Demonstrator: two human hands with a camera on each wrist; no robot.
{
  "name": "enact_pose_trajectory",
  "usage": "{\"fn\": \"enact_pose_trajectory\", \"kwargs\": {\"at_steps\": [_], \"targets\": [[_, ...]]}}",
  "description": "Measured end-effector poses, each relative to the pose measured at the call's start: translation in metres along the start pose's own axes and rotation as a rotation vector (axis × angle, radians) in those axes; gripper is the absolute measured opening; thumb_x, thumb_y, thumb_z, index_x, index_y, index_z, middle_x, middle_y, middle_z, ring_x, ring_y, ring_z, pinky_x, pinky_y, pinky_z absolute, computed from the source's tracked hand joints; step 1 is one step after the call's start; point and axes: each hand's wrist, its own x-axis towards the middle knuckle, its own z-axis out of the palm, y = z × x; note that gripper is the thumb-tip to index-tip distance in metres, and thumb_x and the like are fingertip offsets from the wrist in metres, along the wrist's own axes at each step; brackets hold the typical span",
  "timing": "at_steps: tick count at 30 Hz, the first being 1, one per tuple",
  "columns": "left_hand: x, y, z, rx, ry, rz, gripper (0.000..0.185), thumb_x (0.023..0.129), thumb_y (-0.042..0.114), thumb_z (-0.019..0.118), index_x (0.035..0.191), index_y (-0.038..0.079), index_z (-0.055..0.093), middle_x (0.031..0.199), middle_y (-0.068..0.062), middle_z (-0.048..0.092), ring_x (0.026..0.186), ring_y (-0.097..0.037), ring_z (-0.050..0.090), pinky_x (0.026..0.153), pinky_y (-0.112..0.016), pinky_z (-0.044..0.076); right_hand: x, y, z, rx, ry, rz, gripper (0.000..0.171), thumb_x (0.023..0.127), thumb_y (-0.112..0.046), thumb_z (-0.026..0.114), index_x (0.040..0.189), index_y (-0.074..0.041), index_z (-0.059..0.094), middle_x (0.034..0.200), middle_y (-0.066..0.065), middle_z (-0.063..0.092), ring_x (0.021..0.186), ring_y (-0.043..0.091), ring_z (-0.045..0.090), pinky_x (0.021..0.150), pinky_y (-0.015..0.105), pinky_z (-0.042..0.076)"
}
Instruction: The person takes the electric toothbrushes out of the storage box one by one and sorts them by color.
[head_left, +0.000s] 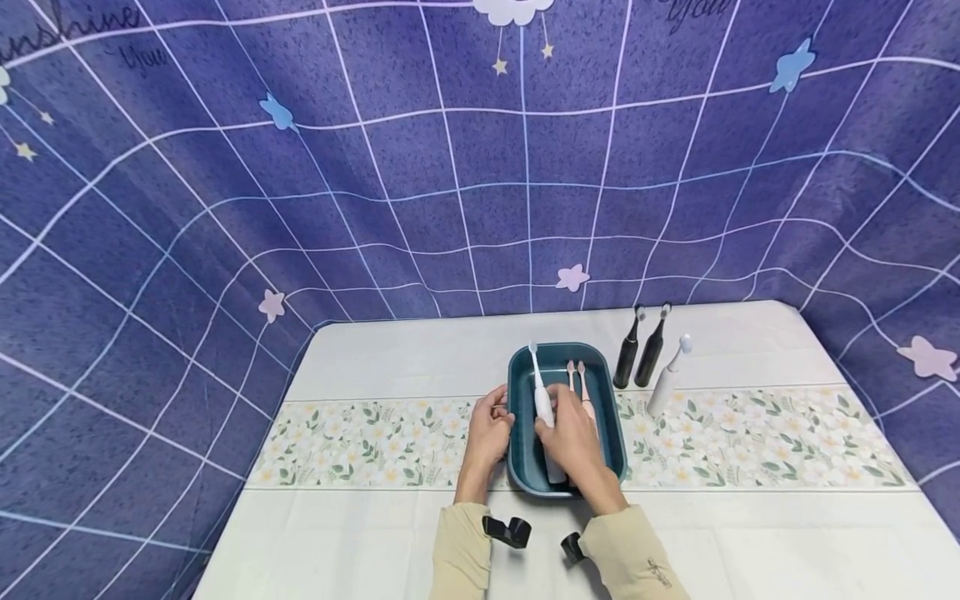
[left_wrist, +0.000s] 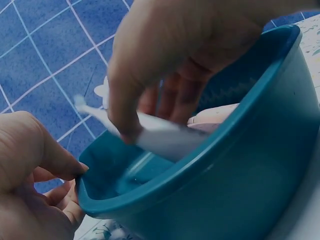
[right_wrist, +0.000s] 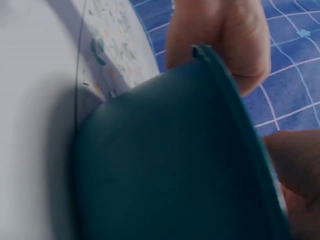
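A white electric toothbrush (head_left: 543,404) slants head up inside a teal plastic bin (head_left: 620,446), its head above the far rim and its base near the bin's front end. My right hand (head_left: 573,433) reaches over the bin and pinches the toothbrush handle between thumb and fingers. In the left wrist view my left hand (left_wrist: 30,175) grips the bin's rim at a corner, thumb on top and fingers beneath. Pink toothbrushes (head_left: 588,407) lie in the bin's right side, partly hidden under my right hand. The right wrist view shows mostly the bin's outer wall (right_wrist: 165,160).
Right of the bin stand two black electric toothbrushes (head_left: 627,358) and another white one (head_left: 667,382). A floral strip (head_left: 360,442) crosses the white tablecloth (head_left: 322,542). A blue gridded curtain (head_left: 420,208) hangs behind and at both sides.
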Motion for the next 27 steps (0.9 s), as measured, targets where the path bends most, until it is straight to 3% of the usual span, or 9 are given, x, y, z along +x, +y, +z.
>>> {"fn": "enact_pose_trajectory", "kwargs": {"at_steps": [5, 11, 21, 27], "targets": [[0.000, 0.000, 0.000, 0.006, 0.011, -0.009, 0.051, 0.084, -0.009, 0.052, 0.133, 0.003, 0.054, 0.115, -0.015, 0.053, 0.087, -0.018, 0.049, 0.076, -0.026, 0.040, -0.003, -0.005, -0.009, 0.099, 0.086, -0.049, 0.050, 0.076, -0.007, 0.073, 0.123, -0.006, 0.054, 0.100, 0.007, 0.060, 0.083, 0.021, 0.056, 0.074, 0.033, 0.042], [0.000, 0.000, 0.001, 0.012, 0.013, -0.010, 0.052, 0.083, -0.008, 0.052, 0.133, 0.003, 0.054, 0.115, -0.014, 0.054, 0.085, -0.016, 0.048, 0.077, -0.026, 0.039, -0.007, -0.013, -0.023, 0.165, 0.159, -0.108, 0.050, 0.078, -0.006, 0.073, 0.123, -0.009, 0.053, 0.103, 0.007, 0.060, 0.084, 0.020, 0.057, 0.071, 0.030, 0.047], [0.000, -0.001, 0.001, 0.010, 0.015, 0.021, 0.049, 0.083, -0.010, 0.052, 0.131, -0.001, 0.055, 0.113, -0.016, 0.054, 0.087, -0.018, 0.050, 0.076, -0.022, 0.040, -0.008, -0.014, -0.048, 0.235, 0.286, -0.176, 0.049, 0.078, -0.002, 0.072, 0.123, -0.007, 0.053, 0.104, 0.010, 0.059, 0.086, 0.020, 0.059, 0.068, 0.035, 0.051], [0.001, -0.001, 0.001, 0.004, 0.017, 0.017, 0.048, 0.082, -0.010, 0.053, 0.130, -0.001, 0.056, 0.113, -0.016, 0.053, 0.087, -0.016, 0.050, 0.073, -0.019, 0.040, -0.004, -0.008, -0.062, 0.259, 0.381, -0.205, 0.050, 0.076, 0.002, 0.071, 0.123, -0.004, 0.053, 0.106, 0.014, 0.058, 0.091, 0.023, 0.060, 0.075, 0.034, 0.052]]}}
